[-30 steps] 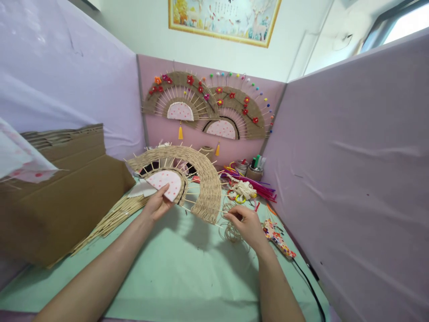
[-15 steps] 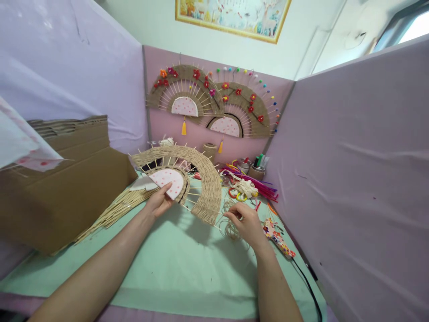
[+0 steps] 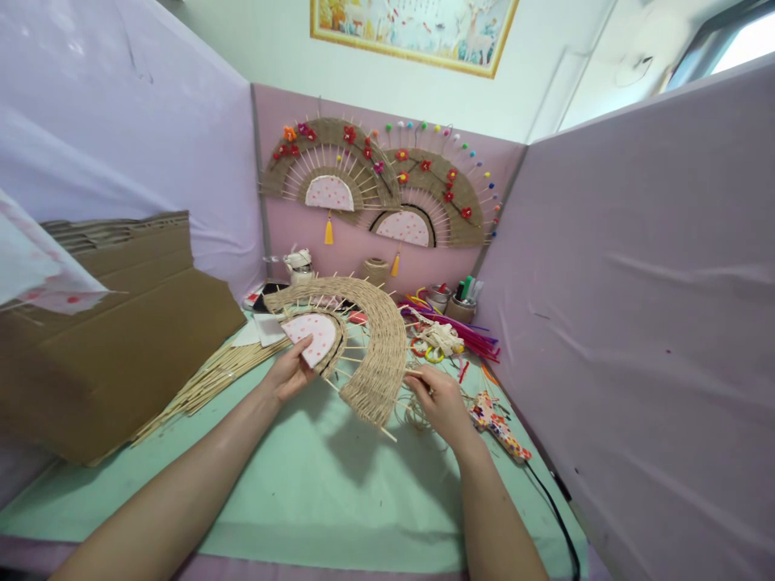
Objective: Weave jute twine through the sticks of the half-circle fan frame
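A half-round fan (image 3: 383, 347) of tan twine woven over thin wooden sticks is held above the table, tilted down to the right. Its half-round centre (image 3: 312, 337) is covered in white cloth with pink dots. My left hand (image 3: 291, 373) grips this centre at its lower edge, thumb on top. At the outer right edge, my right hand (image 3: 437, 397) is closed in a pinch on one of the stick ends (image 3: 412, 373). Whether twine is also between these fingers, I cannot tell. Loose twine (image 3: 412, 416) lies in loops below and beside my right hand.
Cardboard (image 3: 121, 347) and a bundle of sticks (image 3: 211, 375) are at left. A flower-patterned glue gun (image 3: 501, 428) with a black cord lies right. Pipe cleaners (image 3: 472, 340), a twine spool (image 3: 375, 271) and pen pots (image 3: 461, 310) stand behind. Two decorated fans (image 3: 463, 194) hang on the back panel.
The fan has tipped and turned, its lower right end coming down and nearer. My right hand has shifted slightly up along the outer edge. My left hand keeps its grip on the centre.
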### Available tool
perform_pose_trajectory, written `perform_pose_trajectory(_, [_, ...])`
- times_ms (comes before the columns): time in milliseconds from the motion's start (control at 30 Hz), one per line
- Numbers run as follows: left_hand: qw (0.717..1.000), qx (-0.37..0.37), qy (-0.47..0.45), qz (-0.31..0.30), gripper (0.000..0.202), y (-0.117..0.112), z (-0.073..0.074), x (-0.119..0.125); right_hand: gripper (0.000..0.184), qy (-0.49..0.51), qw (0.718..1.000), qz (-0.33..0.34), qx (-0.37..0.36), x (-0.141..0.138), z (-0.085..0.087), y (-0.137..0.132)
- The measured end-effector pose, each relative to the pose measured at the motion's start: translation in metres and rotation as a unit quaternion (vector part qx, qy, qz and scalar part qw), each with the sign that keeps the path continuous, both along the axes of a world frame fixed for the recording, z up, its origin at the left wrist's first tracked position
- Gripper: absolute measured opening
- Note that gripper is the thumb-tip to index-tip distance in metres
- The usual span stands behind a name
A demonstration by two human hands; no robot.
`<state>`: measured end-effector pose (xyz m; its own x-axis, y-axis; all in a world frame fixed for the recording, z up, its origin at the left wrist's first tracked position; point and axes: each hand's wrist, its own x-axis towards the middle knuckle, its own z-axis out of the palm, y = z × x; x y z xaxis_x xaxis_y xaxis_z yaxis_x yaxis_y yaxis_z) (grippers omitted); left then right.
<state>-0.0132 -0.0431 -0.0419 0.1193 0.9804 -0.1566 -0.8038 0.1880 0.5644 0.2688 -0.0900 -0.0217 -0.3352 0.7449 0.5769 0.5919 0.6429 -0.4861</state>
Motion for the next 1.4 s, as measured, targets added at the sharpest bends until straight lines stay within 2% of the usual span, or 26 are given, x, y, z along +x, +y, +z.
perform_pose_trajectory(100, [1.000, 0.000, 0.010, -0.024, 0.041, -0.002, 0.001, 0.000, 0.027, -0.014, 0.999, -0.033, -0.004, 0.001, 0.000, 0.000])
perform_pose_trajectory(200, [1.000, 0.000, 0.030, -0.008, 0.041, 0.000, 0.001, -0.004, 0.029, -0.008, 0.999, -0.045, -0.007, 0.003, 0.000, 0.000])
perform_pose_trajectory(433, [0.997, -0.003, 0.074, 0.031, 0.038, 0.000, 0.006, -0.015, 0.018, 0.022, 1.000, -0.017, 0.006, 0.006, 0.003, 0.001])
perform_pose_trajectory(767, [0.992, 0.000, 0.123, -0.018, 0.041, -0.007, 0.011, -0.016, 0.018, 0.007, 0.999, -0.034, 0.033, 0.007, 0.005, -0.001])
perform_pose_trajectory(967, [0.990, -0.007, 0.134, -0.036, 0.042, -0.010, 0.014, -0.020, 0.017, 0.030, 0.999, -0.014, 0.019, 0.008, 0.004, 0.001])
perform_pose_trajectory(1233, [0.992, 0.013, 0.121, -0.030, 0.043, -0.011, 0.014, -0.023, 0.025, 0.028, 0.998, -0.058, -0.020, 0.007, 0.001, 0.006])
perform_pose_trajectory(1333, [0.992, 0.007, 0.122, -0.032, 0.046, -0.008, 0.015, -0.029, 0.022, 0.023, 0.999, -0.036, -0.019, 0.004, 0.005, 0.012])
perform_pose_trajectory(1400, [0.991, 0.003, 0.129, -0.039, 0.047, -0.008, 0.017, -0.034, 0.016, 0.001, 1.000, -0.004, -0.018, 0.002, 0.015, 0.016])
